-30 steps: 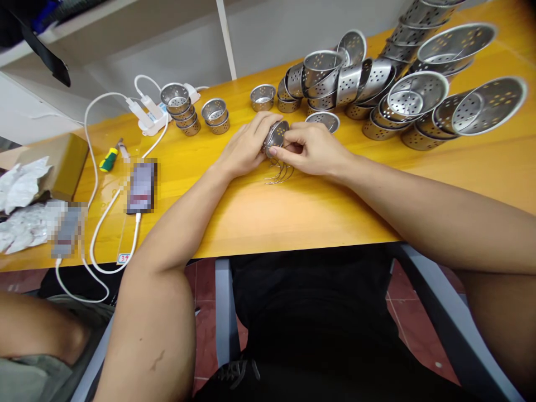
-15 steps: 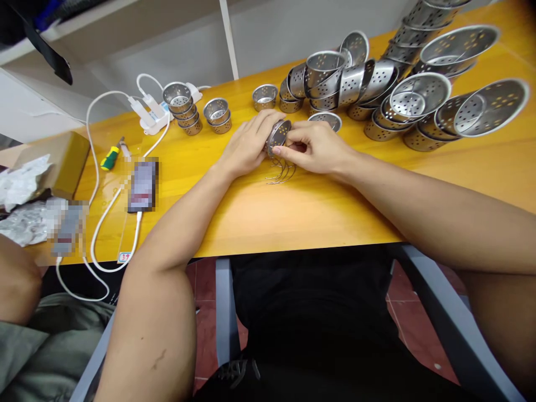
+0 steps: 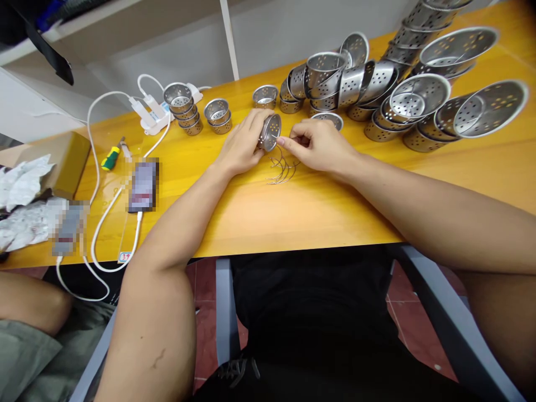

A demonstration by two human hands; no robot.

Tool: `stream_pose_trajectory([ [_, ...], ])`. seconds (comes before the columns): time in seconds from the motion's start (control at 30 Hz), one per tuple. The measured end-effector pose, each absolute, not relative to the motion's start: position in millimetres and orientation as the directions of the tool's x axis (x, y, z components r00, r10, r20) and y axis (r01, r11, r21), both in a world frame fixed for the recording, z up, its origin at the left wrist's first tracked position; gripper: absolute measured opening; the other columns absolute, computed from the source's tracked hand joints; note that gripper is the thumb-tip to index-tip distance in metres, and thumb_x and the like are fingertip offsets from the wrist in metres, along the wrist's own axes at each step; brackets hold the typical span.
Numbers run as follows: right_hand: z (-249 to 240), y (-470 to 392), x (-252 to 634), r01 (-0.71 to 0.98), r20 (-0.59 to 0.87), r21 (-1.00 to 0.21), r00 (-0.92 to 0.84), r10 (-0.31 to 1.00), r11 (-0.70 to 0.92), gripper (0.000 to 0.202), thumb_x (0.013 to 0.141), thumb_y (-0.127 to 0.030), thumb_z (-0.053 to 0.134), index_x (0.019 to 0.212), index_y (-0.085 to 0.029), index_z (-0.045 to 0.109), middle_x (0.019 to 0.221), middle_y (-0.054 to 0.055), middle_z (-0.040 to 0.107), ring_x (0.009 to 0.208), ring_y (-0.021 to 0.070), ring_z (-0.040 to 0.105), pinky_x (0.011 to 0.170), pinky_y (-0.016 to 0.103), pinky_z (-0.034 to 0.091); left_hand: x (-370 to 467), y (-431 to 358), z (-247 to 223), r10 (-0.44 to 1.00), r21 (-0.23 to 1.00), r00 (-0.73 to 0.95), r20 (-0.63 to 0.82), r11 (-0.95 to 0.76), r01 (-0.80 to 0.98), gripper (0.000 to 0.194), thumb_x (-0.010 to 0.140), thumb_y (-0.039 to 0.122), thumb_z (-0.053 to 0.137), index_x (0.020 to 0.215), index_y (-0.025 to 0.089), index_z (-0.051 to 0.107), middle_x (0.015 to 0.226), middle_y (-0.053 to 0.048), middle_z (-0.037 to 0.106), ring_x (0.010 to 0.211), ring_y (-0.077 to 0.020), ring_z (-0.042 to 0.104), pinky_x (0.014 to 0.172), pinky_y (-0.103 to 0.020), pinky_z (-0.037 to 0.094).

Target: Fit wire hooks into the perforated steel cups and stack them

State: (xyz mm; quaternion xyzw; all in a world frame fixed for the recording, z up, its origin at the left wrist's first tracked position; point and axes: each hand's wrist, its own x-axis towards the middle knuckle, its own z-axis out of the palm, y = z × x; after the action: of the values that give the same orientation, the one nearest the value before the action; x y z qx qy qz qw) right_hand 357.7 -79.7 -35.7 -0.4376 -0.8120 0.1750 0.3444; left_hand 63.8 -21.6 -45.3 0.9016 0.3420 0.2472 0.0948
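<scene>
My left hand (image 3: 247, 139) is wrapped round a small perforated metal cup (image 3: 271, 134), tilted with its mouth towards the right. Thumb and fingers of my right hand (image 3: 320, 144) are pinched together just right of the cup's rim. A thin wire (image 3: 274, 137) seems to run from the thumb tip into the cup's mouth; its far end is hard to make out. Several loose curved wires (image 3: 281, 173) lie on the table below the two hands. Behind my right hand another perforated cup (image 3: 329, 118) shows its rim, partly hidden.
Stacked perforated cups (image 3: 419, 103) crowd the right and back of the yellow table (image 3: 251, 218). Further cups (image 3: 181, 106) stand at back left. Left lie a power strip (image 3: 157, 120), white cables, a green-yellow screwdriver (image 3: 110, 158), a phone (image 3: 143, 184) and a cardboard box (image 3: 73, 167). Another person's leg (image 3: 33, 301) shows.
The cup in my left hand has shifted slightly left and turned so its inside shows more. My right hand's fingers have come off the cup's rim, leaving a small gap.
</scene>
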Motion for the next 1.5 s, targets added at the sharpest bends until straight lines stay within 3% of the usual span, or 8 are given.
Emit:
stream_pose_trajectory([
  [0.13, -31.9, -79.3, 362.0, 0.551, 0.378, -0.611, -0.427, 0.821, 0.568, 0.08, 0.116, -0.106, 0.069, 0.086, -0.031, 0.062, 0.091, 0.011, 0.078, 0.084, 0.0344, 0.067, 0.082, 0.055, 0.054, 62.2, -25.4, -44.1, 0.676, 0.364, 0.616, 0.404, -0.737, 0.57, 0.096, 0.108, 0.078, 0.086, 0.185, 0.034, 0.051, 0.192, -0.021, 0.062, 0.183, -0.0491, 0.063, 0.155, -0.069, 0.054],
  [0.37, -29.4, -84.7, 361.5, 0.489, 0.337, -0.593, -0.57, 0.749, 0.639, 0.057, 0.119, -0.083, 0.081, 0.103, -0.028, 0.081, 0.1, 0.01, 0.082, 0.089, 0.0318, 0.071, 0.087, 0.048, 0.054, 50.7, -13.7, -52.3, 0.758, 0.45, 0.455, 0.467, -0.647, 0.616, 0.114, 0.101, 0.095, 0.087, 0.19, 0.039, 0.043, 0.195, -0.023, 0.057, 0.189, -0.0515, 0.056, 0.163, -0.075, 0.046],
  [0.57, -28.5, -82.3, 363.5, 0.431, 0.267, -0.601, -0.686, 0.677, 0.673, 0.06, 0.115, -0.087, 0.082, 0.103, -0.028, 0.083, 0.102, 0.009, 0.081, 0.084, 0.0275, 0.069, 0.082, 0.044, 0.051, 40.6, -3.8, -61.0, 0.733, 0.379, 0.429, 0.529, -0.656, 0.653, 0.123, 0.112, 0.103, 0.062, 0.204, 0.042, 0.01, 0.207, -0.021, 0.05, 0.196, -0.0441, 0.054, 0.162, -0.071, 0.052],
  [0.7, -30.4, -79.3, 365.5, 0.425, 0.246, -0.609, -0.701, 0.669, 0.67, 0.051, 0.112, -0.077, 0.085, 0.102, -0.027, 0.08, 0.098, 0.008, 0.079, 0.081, 0.0265, 0.068, 0.081, 0.044, 0.051, 36.9, 2.9, -61.3, 0.728, 0.338, 0.401, 0.556, -0.639, 0.691, 0.122, 0.113, 0.105, 0.056, 0.206, 0.043, 0.007, 0.209, -0.019, 0.049, 0.203, -0.0424, 0.044, 0.169, -0.073, 0.041],
  [0.87, -35.3, -75.2, 368.0, 0.419, 0.256, -0.601, -0.706, 0.66, 0.681, 0.044, 0.112, -0.07, 0.087, 0.103, -0.027, 0.083, 0.098, 0.008, 0.08, 0.084, 0.0266, 0.069, 0.082, 0.043, 0.052, 29.2, 13.7, -57.4, 0.827, 0.502, 0.244, 0.506, -0.513, 0.697, 0.114, 0.118, 0.088, 0.069, 0.206, 0.042, 0.013, 0.213, -0.018, 0.041, 0.213, -0.0425, 0.015, 0.177, -0.077, 0.019],
  [1.07, -38.0, -73.0, 370.6, 0.422, 0.257, -0.586, -0.713, 0.653, 0.692, 0.038, 0.115, -0.063, 0.086, 0.104, -0.026, 0.084, 0.1, 0.008, 0.08, 0.085, 0.0264, 0.07, 0.085, 0.043, 0.052, 9.9, 35.7, -71.1, 0.865, 0.665, 0.043, 0.499, -0.415, 0.621, 0.118, 0.109, 0.076, 0.093, 0.2, 0.043, 0.025, 0.218, -0.016, 0.034, 0.213, -0.0447, 0.015, 0.177, -0.081, 0.01],
  [1.3, -34.2, -75.3, 369.6, 0.439, 0.246, -0.568, -0.716, 0.653, 0.696, 0.035, 0.114, -0.057, 0.083, 0.108, -0.023, 0.086, 0.103, 0.009, 0.08, 0.087, 0.0249, 0.07, 0.086, 0.04, 0.051, 15.8, 23.9, -54.0, 0.918, 0.809, -0.118, 0.379, -0.267, 0.524, 0.125, 0.098, 0.054, 0.112, 0.198, 0.041, 0.038, 0.22, -0.007, 0.033, 0.214, -0.0362, 0.015, 0.179, -0.052, 0.002],
  [1.5, -32.2, -76.1, 369.4, 0.441, 0.239, -0.567, -0.72, 0.652, 0.696, 0.038, 0.113, -0.059, 0.079, 0.108, -0.022, 0.085, 0.104, 0.011, 0.08, 0.087, 0.0255, 0.07, 0.086, 0.041, 0.051, 10.8, 26.0, -51.5, 0.906, 0.804, -0.168, 0.387, -0.242, 0.543, 0.117, 0.101, 0.05, 0.11, 0.194, 0.038, 0.04, 0.22, -0.01, 0.032, 0.215, -0.0341, 0.005, 0.179, -0.052, -0.001],
])
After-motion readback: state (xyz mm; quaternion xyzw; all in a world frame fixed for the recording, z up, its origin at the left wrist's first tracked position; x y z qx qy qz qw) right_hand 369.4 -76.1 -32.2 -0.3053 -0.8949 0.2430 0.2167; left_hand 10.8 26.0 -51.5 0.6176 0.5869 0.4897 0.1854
